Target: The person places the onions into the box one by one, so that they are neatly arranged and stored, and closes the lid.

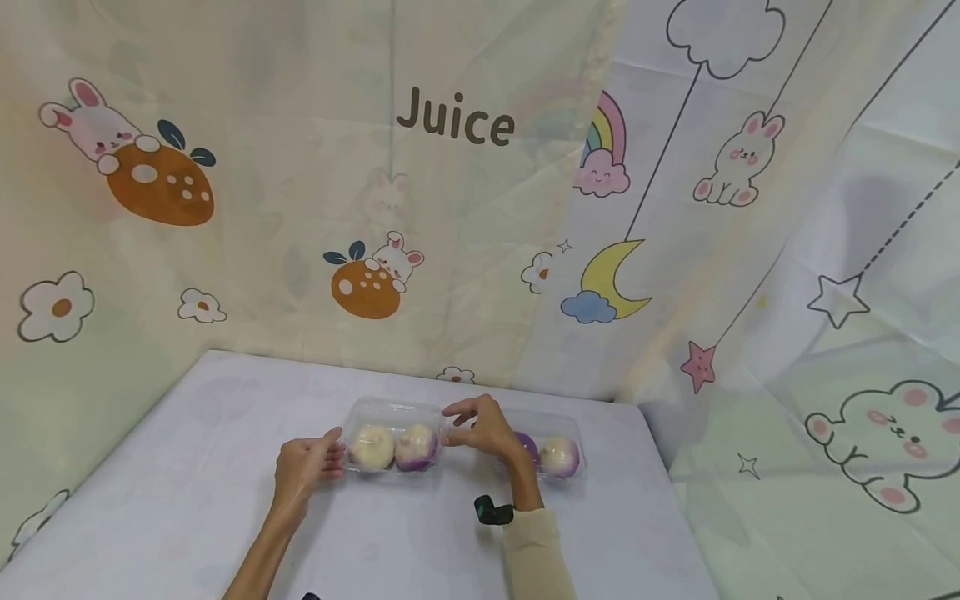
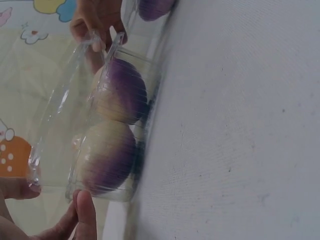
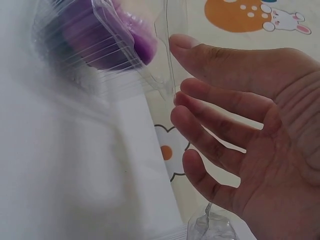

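Observation:
A clear plastic clamshell box lies on the table with two round, white-and-purple turnips inside. My left hand is at its left end; in the left wrist view the left fingertips touch the box rim while another fingertip reaches the lid's edge. At the opposite end is my right hand, its thumb and fingers spread and loosely bent. In the right wrist view the right thumb is right at the clear plastic edge, and nothing lies in the palm.
A second clear box with similar turnips stands to the right, partly hidden by my right hand and forearm. The white table meets printed curtains at the back and sides.

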Tool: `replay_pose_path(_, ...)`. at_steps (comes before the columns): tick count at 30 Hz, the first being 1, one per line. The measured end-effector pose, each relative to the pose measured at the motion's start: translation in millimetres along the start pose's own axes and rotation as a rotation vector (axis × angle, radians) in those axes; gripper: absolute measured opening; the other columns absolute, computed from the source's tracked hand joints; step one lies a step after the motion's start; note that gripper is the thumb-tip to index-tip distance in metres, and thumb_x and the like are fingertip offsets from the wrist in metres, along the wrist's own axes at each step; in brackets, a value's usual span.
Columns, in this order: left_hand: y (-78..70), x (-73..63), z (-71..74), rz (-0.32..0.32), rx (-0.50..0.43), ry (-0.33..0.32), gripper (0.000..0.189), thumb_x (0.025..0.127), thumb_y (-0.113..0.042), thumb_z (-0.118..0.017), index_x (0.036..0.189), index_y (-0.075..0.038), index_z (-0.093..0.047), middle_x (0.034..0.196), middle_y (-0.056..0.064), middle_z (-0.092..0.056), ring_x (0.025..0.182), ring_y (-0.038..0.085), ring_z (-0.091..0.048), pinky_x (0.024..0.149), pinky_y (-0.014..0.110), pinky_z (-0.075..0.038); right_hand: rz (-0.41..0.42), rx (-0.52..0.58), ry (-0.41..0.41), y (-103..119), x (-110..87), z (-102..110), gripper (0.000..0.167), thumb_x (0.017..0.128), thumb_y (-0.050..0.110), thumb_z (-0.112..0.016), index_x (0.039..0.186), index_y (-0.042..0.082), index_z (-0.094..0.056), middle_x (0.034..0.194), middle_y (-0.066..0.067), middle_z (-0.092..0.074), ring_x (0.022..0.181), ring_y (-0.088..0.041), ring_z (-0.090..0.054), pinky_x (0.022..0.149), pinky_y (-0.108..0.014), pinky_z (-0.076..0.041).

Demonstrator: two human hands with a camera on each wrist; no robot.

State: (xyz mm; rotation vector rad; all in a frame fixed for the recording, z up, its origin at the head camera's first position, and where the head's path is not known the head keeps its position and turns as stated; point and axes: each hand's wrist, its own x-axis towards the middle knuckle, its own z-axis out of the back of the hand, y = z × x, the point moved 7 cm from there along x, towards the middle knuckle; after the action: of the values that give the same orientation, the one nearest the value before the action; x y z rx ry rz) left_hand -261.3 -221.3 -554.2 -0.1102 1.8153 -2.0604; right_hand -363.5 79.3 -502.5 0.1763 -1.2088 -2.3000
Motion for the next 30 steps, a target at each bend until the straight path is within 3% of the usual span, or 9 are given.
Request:
replay_pose_path(6, 2.1, -1.7, -0.2, -0.009, -0.022, 0.010, 0.044, 0.108, -0.027, -0.064, 0.113, 0.016, -0.074, 0.081, 0.004, -0.079, 0.067, 0.012, -0.075, 0.067, 0.029, -0.069, 0.001, -0.026, -0.014, -0.4, -0.3, -0.6, 0.047, 0.080, 0.012, -0.094, 0.122, -0.001, -0.080, 0.124, -0.021, -0.081, 0.108, -0.043, -0.078, 0.077, -0.032, -0.065)
replay_pose_path(11, 4.5, -0.5, -0.6, 0.019, -0.070, 0.029, 0.040, 0.105, -0.020, -0.067, 0.118, 0.017, -0.071, 0.079, 0.003, -0.079, 0.064, 0.010, -0.075, 0.065, 0.026, -0.068, 0.009, -0.043, -0.022, 2.2, -0.2, -0.4, 0.049, 0.079, 0.010, -0.095, 0.123, -0.003, -0.080, 0.125, -0.023, -0.080, 0.107, -0.044, -0.077, 0.076, -0.033, -0.063)
replay_pose_path(23, 11.2, 3.2, -0.6, 0.076, -0.108, 0.103, 0.039, 0.104, -0.016, -0.069, 0.126, 0.017, -0.068, 0.084, 0.000, -0.080, 0.070, 0.008, -0.076, 0.067, 0.022, -0.067, -0.017, -0.078, -0.028, 0.8, -0.5, -0.3, 0.056, 0.078, 0.008, -0.096, 0.131, 0.000, -0.077, 0.128, -0.018, -0.080, 0.109, -0.039, -0.078, 0.078, -0.033, -0.064)
replay_pose_path(30, 15.2, 3.8, 0.5, 0.081, -0.078, 0.103, 0.039, 0.104, -0.016, -0.070, 0.126, 0.016, -0.068, 0.086, 0.001, -0.081, 0.071, 0.009, -0.076, 0.068, 0.023, -0.067, 0.024, -0.093, -0.099, 5.7, -5.8, 1.0, 0.034, 0.097, 0.004, -0.079, 0.128, -0.011, -0.074, 0.121, -0.027, -0.080, 0.102, -0.042, -0.080, 0.085, -0.041, -0.069)
